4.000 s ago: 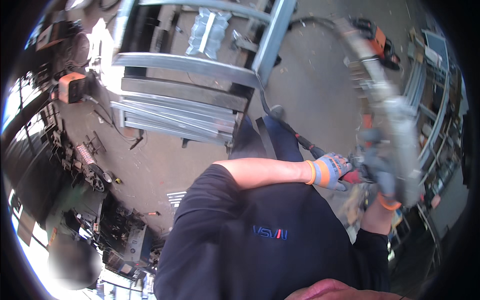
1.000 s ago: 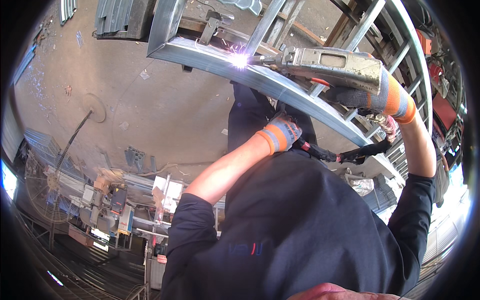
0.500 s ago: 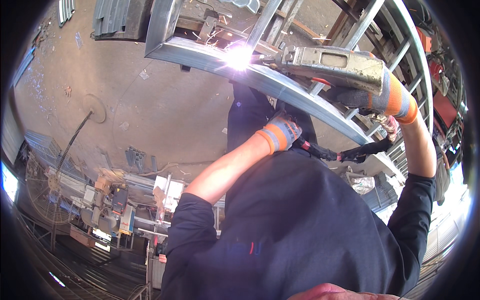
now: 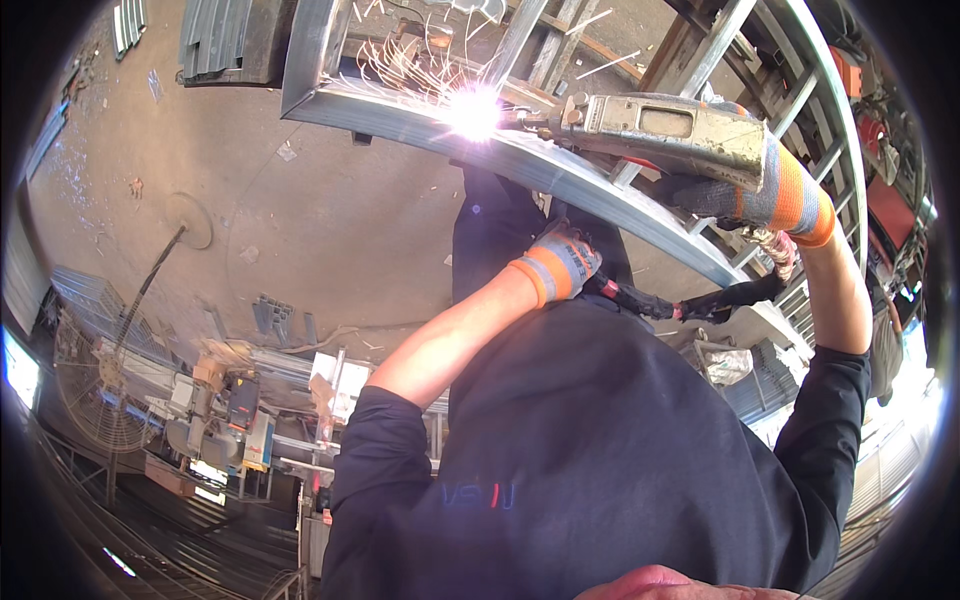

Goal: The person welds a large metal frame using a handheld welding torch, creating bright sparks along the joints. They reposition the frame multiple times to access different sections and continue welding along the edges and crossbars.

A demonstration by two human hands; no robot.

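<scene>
Held in gloved right hand point(image 4: 775, 195): welding gun point(image 4: 670, 135), with fingers clamped on its grip and partly hidden behind its body. Pointed leftward along near rail of galvanized metal frame point(image 4: 590, 190), toward a spot right of the frame's near left corner. At nozzle tip, on that rail beside a crossbar: white-violet welding arc point(image 4: 472, 113). Cannot tell exact contact of tip with steel; lost in glare. Spread up and leftward over the frame opening: thin curved sparks point(image 4: 400, 70). In gloved left hand point(image 4: 565, 262), below near rail and before dark trousers: black cable point(image 4: 725, 298), with fingers curled closed around it; run rightward, marked with red bands, then up toward rear of gun. Beyond near left corner: stacked grey metal profiles point(image 4: 215, 40). Toward left on floor point(image 4: 350, 230): pedestal fan point(image 4: 110, 390) with wire grille, round base.
</scene>
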